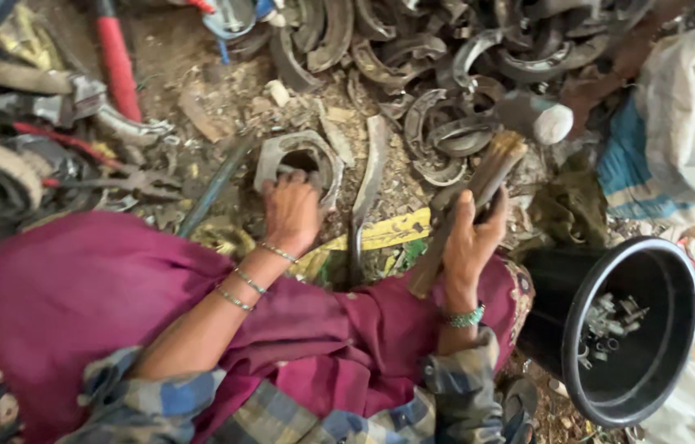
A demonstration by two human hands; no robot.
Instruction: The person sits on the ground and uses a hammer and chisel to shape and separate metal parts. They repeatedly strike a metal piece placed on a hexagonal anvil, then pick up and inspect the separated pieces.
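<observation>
Now | our left hand [290, 212] pins metal ring [298, 164] | right hand [469, 238] clamps hammer [479, 189] beside ring | we strike squarely, fingers clear.

rusty matt metal brake shoes [446, 131] (gritty)

Ahead: the ground is blocked by a heap of curved metal shoes [446, 49], packed edge to edge.
Centre: a ring-shaped metal part [298, 160] is gripped by the left hand [290, 214]; a narrow strip of debris-covered dirt is left open just beside it.
Right of centre: the way is barred by the wooden-handled hammer [479, 189] held upright in the right hand [466, 242].
Right: the black bucket [676, 271] is open-mouthed and reachable from above; white sacks [684, 115] crowd behind it.
Left: passage is closed by a red bar [117, 66] and tangled scrap.
</observation>
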